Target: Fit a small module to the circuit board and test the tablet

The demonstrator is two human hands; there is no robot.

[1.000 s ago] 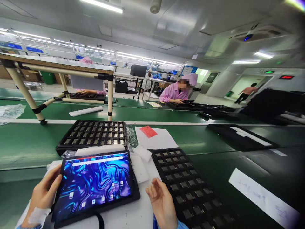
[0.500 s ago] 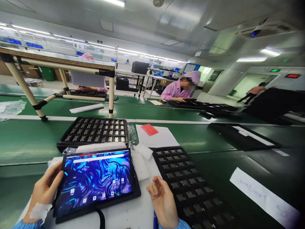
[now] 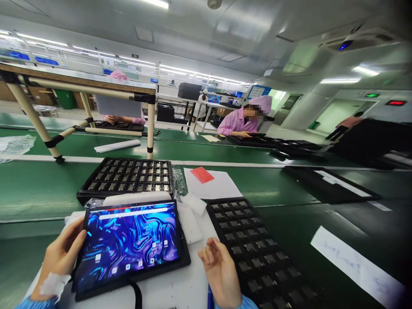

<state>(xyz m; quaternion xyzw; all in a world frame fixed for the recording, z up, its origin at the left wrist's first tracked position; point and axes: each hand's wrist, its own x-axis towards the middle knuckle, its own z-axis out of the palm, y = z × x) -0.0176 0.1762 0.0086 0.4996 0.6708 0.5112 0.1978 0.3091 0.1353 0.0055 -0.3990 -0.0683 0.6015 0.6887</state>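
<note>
Head view: left hand [image 3: 61, 257], fingers curled on the left edge of a lit tablet [image 3: 128, 244] lying on a white pad [image 3: 174, 292] on the counter [image 3: 28, 193]; right hand [image 3: 219, 270] loosely curled, holding nothing, between tablet and black parts tray [image 3: 257, 253]. Second parts tray [image 3: 127, 178] just behind tablet; red card [image 3: 201, 174] on paper sheet [image 3: 222, 186] beyond.

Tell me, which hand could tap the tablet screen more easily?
Probably the right hand: it hovers free beside the tablet, fingers loosely curled and holding nothing. The left hand is busy gripping the tablet's left edge.
</note>
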